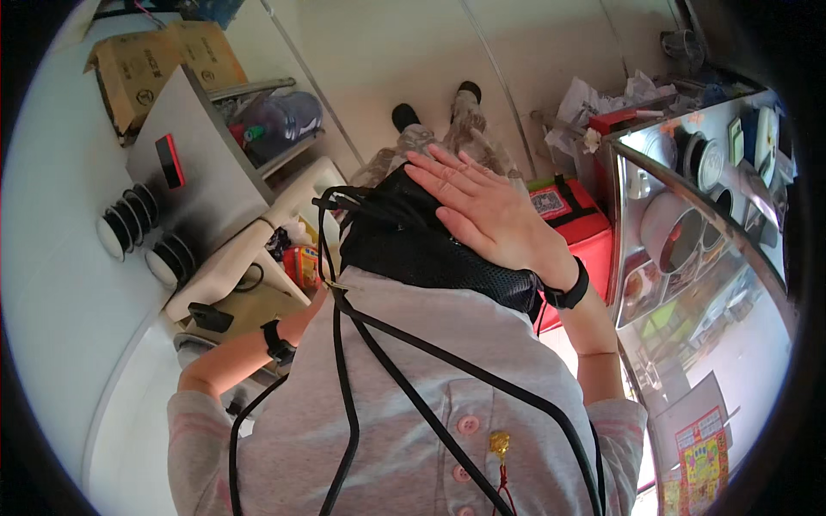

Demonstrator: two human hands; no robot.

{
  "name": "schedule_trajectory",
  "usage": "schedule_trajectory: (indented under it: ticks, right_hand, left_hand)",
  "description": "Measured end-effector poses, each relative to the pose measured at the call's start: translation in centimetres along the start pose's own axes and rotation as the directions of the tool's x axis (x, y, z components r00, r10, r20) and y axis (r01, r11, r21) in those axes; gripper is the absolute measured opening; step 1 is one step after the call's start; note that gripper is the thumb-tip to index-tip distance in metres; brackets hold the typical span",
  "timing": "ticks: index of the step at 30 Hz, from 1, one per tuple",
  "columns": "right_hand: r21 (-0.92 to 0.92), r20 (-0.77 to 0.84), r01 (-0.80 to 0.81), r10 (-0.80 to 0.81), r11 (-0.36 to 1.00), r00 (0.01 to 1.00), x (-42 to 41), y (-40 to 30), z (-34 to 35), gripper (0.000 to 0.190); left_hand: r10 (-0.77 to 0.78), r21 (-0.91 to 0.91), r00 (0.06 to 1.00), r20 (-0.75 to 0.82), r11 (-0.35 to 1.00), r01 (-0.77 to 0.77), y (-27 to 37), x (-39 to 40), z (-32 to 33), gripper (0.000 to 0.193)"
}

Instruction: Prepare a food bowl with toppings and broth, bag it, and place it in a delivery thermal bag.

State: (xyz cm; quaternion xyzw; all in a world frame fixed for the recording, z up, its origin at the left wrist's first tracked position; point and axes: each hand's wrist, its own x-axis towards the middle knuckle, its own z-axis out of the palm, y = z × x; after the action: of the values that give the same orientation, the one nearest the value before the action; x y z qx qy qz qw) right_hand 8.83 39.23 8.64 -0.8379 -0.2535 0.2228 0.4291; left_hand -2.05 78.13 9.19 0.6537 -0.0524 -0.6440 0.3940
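Note:
My right hand lies flat, palm down, on a black mesh pouch at my waist. Its fingers are stretched out and the thumb stands a little apart. A black band circles that wrist. Black cords run from the pouch up across my light grey buttoned shirt. My left forearm shows with a black watch, while the left hand is hidden behind the shirt and pouch.
To the left, a metal-topped counter bears a red-edged phone; a dark phone lies nearby. A large plastic water bottle sits on a shelf. To the right are a red insulated bag and a glass-fronted case holding pots.

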Motion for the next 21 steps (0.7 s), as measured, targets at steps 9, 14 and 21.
schedule_trajectory:
  ticks: [9, 14, 21]
  right_hand:
    - [-0.022, -0.004, 0.022, -0.022, 1.000, 1.000, -0.1, 1.5, -1.8, 0.047]
    - [-0.042, 0.006, 0.002, -0.002, 0.999, 1.000, -0.2, 1.8, -2.2, 0.048]
    - [0.158, -0.190, -0.061, 0.091, 0.986, 0.978, -0.5, 3.2, -2.4, 0.041]
  left_hand:
    - [-0.009, 0.014, 1.000, -0.023, 1.000, 0.009, 3.2, 2.3, 0.6, 0.031]
    - [-0.021, 0.034, 0.999, -0.030, 0.999, 0.022, 4.0, 3.0, 0.3, 0.030]
    - [-0.036, 0.077, 0.999, -0.038, 0.996, 0.038, 5.0, 3.2, -1.5, 0.030]
